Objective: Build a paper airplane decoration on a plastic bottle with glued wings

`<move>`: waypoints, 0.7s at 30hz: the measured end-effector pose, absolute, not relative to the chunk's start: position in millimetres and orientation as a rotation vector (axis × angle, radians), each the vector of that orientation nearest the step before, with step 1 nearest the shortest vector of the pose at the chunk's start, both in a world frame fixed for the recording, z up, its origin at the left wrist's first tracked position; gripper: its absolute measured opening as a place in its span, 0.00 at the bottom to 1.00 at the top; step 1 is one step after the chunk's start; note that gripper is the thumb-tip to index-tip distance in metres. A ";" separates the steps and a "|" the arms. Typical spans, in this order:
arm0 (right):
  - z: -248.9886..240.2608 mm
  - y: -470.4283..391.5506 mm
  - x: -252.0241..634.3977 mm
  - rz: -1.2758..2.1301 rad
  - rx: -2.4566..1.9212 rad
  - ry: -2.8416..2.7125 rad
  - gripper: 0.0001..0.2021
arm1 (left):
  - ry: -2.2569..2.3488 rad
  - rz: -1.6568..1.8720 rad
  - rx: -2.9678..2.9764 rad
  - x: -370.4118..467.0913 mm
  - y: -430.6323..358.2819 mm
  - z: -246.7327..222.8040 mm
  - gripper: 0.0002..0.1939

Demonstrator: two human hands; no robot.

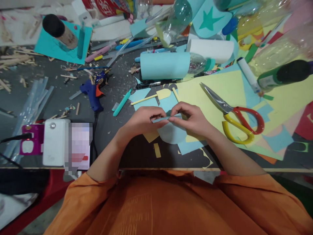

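- Across the dark table, wood bits and clear glue sticks lie on the left, and yellow paper lies on the right.
- Something red shows below the table's left front edge.
- Near the back, a clear plastic bottle lies on its side. Light blue paper wraps most of it, so I cannot tell what is inside.
- On the right lies a dark bottle with a green part; I cannot see inside that one.
- A black-topped bottle is on teal paper, back left.
- At the front middle is a small blue paper strip. The left hand and right hand both pinch it, fingers clamped on it, tips close together.
- Big scissors lie right of the hands.
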State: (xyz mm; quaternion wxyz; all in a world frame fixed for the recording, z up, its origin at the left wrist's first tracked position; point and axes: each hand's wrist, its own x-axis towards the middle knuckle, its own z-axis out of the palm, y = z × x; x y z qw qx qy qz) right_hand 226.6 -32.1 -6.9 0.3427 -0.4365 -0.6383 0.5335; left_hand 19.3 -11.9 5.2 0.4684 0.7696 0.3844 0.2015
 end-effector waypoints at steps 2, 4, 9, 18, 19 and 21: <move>-10.0 -31.0 225.3 1.452 -1.138 -1.416 0.18 | 0.982 0.533 1.811 20.8 -12.6 2.0 0.17; -13.5 -30.3 222.8 1.524 -1.141 -1.194 0.20 | 1.060 0.673 1.664 21.0 -10.7 -3.3 0.15; -16.0 -35.9 213.5 1.536 -1.214 -1.239 0.21 | 1.200 0.996 1.277 21.9 -3.0 -14.8 0.15; -21.9 -46.1 210.4 1.730 -1.077 -1.317 0.31 | 1.157 0.878 1.258 39.3 -24.8 -2.8 0.15; -22.7 -47.3 210.1 1.745 -1.083 -1.313 0.32 | 1.174 0.884 1.256 40.8 -27.1 -2.9 0.15; -21.3 -49.7 208.3 1.745 -1.151 -1.255 0.31 | 1.195 0.841 1.275 42.8 -29.8 -4.3 0.14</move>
